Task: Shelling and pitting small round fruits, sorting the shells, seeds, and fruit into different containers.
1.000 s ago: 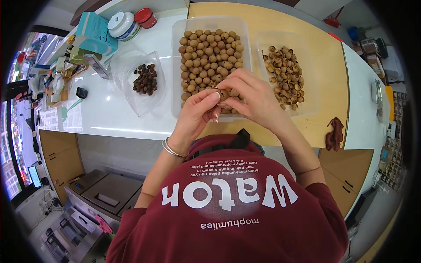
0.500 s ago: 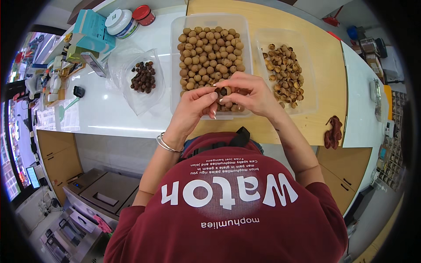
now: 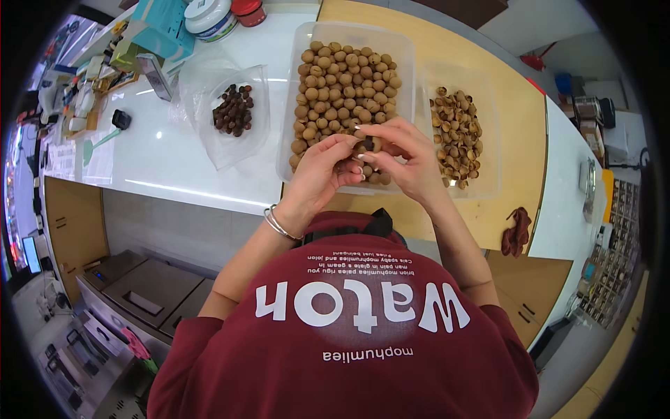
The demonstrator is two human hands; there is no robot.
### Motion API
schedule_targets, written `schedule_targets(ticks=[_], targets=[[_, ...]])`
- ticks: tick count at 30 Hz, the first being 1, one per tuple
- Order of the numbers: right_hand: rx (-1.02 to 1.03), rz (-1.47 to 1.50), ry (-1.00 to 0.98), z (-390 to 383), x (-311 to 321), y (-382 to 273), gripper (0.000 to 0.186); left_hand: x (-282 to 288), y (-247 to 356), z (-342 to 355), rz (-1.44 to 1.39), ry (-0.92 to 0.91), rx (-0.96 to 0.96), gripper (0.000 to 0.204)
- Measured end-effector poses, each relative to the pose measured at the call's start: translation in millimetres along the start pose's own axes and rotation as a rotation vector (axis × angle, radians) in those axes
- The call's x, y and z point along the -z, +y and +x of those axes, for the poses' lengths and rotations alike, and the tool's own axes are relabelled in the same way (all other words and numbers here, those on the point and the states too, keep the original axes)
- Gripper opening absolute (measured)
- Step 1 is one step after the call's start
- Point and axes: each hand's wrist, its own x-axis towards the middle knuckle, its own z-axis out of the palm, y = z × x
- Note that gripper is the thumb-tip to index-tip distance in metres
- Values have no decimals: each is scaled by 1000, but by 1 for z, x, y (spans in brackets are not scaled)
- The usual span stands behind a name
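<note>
Both my hands meet over the near end of a clear tub [image 3: 412, 59] filled with several round tan fruits [image 3: 342, 77]. My left hand [image 3: 317, 174] and my right hand [image 3: 408, 157] pinch one small fruit [image 3: 368, 144] between their fingertips; a dark spot shows in its opened shell. A metal bangle [image 3: 277, 223] sits on my left wrist. To the right stands a second clear tub [image 3: 488, 188] holding broken tan shells [image 3: 455, 133]. To the left, an open clear plastic bag [image 3: 209, 84] holds a small heap of dark brown seeds [image 3: 233, 110].
The tubs straddle a white counter [image 3: 160, 160] and a wooden top [image 3: 516, 140]. Round lidded jars [image 3: 209, 15], a teal box [image 3: 162, 24] and small clutter line the far left. A dark red cloth [image 3: 516, 230] lies at the right edge. Grey machines [image 3: 132, 293] stand below the counter.
My hands have shifted a little farther over the tub and to the right, still working the same fruit; its dark inside now shows between my fingertips.
</note>
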Motion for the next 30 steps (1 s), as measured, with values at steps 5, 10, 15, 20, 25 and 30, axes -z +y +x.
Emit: schedule_targets(ticks=[5, 10, 15, 20, 25, 30], targets=[[120, -266, 93, 6, 5, -9, 36, 6, 1, -8, -59, -70, 33, 19], [293, -598, -24, 4, -1, -25, 35, -21, 6, -18, -75, -57, -16, 21], [175, -506, -74, 4, 4, -22, 34, -16, 1, -15, -153, -73, 8, 21], [65, -390, 99, 1, 23, -26, 32, -1, 7, -12, 87, -65, -41, 31], [-212, -797, 440, -9, 82, -14, 39, 54, 41, -19, 23, -32, -210, 30], [9, -718, -107, 25, 36, 10, 33, 61, 38, -23, -257, -93, -191, 26]])
